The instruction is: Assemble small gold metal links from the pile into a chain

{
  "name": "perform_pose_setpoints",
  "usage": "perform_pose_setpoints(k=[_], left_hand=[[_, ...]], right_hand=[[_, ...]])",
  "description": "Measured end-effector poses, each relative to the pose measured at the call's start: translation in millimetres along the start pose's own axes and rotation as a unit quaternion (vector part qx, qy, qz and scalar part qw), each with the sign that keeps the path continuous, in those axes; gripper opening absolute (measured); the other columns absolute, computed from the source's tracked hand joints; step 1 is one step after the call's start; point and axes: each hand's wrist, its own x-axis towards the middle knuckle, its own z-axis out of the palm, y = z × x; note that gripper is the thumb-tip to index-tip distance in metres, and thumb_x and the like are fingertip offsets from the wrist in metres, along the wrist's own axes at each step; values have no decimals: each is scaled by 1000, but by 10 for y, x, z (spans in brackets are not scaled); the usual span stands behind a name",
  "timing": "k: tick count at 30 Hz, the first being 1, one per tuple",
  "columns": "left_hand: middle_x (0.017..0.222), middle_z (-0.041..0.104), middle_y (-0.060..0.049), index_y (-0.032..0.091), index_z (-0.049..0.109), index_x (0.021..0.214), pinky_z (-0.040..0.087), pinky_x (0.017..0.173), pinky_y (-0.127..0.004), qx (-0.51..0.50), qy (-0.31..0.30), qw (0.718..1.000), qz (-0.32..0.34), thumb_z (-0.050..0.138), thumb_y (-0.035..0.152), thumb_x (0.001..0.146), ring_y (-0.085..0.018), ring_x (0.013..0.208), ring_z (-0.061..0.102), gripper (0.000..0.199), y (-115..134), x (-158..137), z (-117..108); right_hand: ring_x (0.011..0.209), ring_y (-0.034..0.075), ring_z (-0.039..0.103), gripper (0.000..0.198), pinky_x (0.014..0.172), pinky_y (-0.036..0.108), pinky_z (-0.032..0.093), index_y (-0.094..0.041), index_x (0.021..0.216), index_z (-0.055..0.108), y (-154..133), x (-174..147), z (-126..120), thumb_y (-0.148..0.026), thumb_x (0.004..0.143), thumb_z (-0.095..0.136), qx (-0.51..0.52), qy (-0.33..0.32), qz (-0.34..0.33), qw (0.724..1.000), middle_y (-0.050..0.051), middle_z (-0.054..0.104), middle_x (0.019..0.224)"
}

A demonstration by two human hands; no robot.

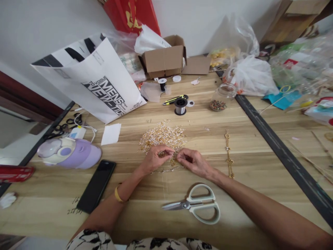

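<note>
My left hand (156,159) and my right hand (194,161) meet at the near edge of a pile of small gold and silver jewelry pieces (163,136). On both, thumb and forefinger are pinched together, the fingertips a short way apart. What they pinch is too small to make out; a few gold bits (173,161) show between them. Just under the hands a thin silver-coloured chain (168,170) lies across the wood. Closer to me is a pair of scissors (195,203) with pale handles, its blades pointing left. A gold chain with charms (229,156) lies beyond my right forearm.
Wire spools (180,106), a yellow-black cutter (170,100) and a jar of beads (220,100) stand behind the pile. At left are a phone (96,185), a purple bottle (75,152) and a large white bag (96,80). A cardboard box (163,59) and plastic bags (252,74) line the back.
</note>
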Motion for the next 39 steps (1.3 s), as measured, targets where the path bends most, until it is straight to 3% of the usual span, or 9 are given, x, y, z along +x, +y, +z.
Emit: perform_pose_setpoints(k=[7, 19, 31, 39], left_hand=[[78, 66, -7, 16, 72, 86, 47, 70, -28, 52, -8, 998, 45, 60, 18, 82, -16, 75, 59, 13, -60, -3, 29], [79, 72, -6, 15, 72, 79, 50, 73, -28, 13, -2, 1000, -27, 70, 22, 74, -17, 74, 65, 9, -20, -25, 25], [77, 72, -5, 14, 72, 79, 50, 69, -25, -72, -21, 995, -72, 73, 27, 71, -15, 71, 64, 15, -24, -19, 3], [75, 71, -5, 12, 72, 79, 49, 66, -23, -78, -30, 994, -71, 72, 25, 72, -14, 69, 63, 15, -11, -18, 7]], right_hand=[[56, 9, 38, 12, 50, 21, 30, -14, 80, 58, -43, -2, -12, -24, 85, 53, -3, -1, -4, 1000, -2, 47, 64], [55, 9, 38, 16, 49, 20, 30, -14, 82, 60, -29, -5, -11, -28, 85, 55, -10, 7, -3, 1000, -1, 51, 65], [52, 8, 35, 15, 47, 20, 28, -14, 81, 58, -69, -22, -16, -28, 85, 55, 19, 20, 0, 1000, -3, 46, 61], [51, 8, 35, 16, 46, 20, 28, -14, 81, 58, -68, -20, -19, -29, 85, 55, 22, 12, 1, 1000, -3, 46, 60]])
